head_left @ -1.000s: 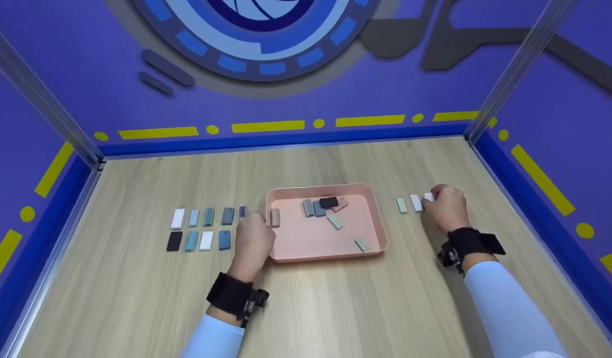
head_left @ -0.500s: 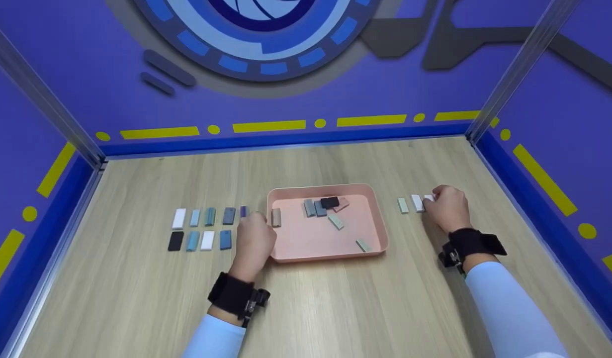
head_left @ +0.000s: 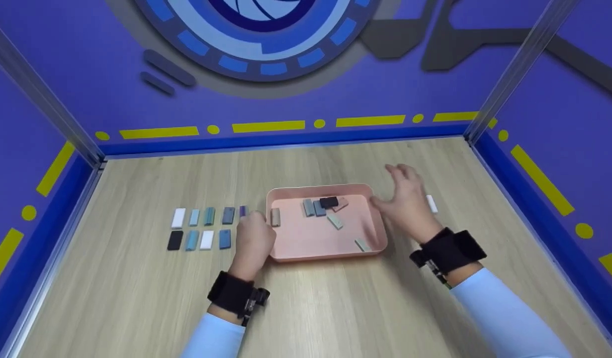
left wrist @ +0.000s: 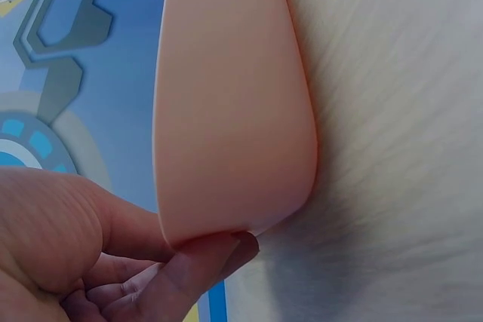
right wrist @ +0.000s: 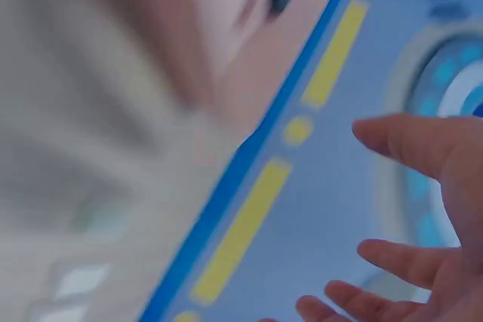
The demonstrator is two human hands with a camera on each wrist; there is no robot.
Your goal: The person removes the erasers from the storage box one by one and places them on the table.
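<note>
My left hand [head_left: 254, 243] pinches the near left part of the pink tray [head_left: 325, 256]. The left wrist view has its thumb and fingers gripping the tray's corner [left wrist: 219, 216]. My right hand [head_left: 407, 204] is over the tray's right edge, fingers spread, holding nothing. Inside the tray lie several small flat blocks, among them a black block [head_left: 329, 202], a brown block [head_left: 275, 217] and a pale green block [head_left: 362, 244]. A white block [head_left: 432, 204] lies right of the right hand. More blocks beside it are hidden by the hand; the right wrist view blurs them.
Left of the tray, several blocks stand in two rows, with a white block [head_left: 178, 218] and a black block [head_left: 175, 240] at the far end. A purple block [head_left: 243, 211] is close to the left hand. Blue walls [head_left: 266, 109] enclose the wooden table [head_left: 325, 308].
The right hand has let go of the rightmost white block and moved left to the tray's right edge, its fingers spreading. The left hand and tray have stayed in place.
</note>
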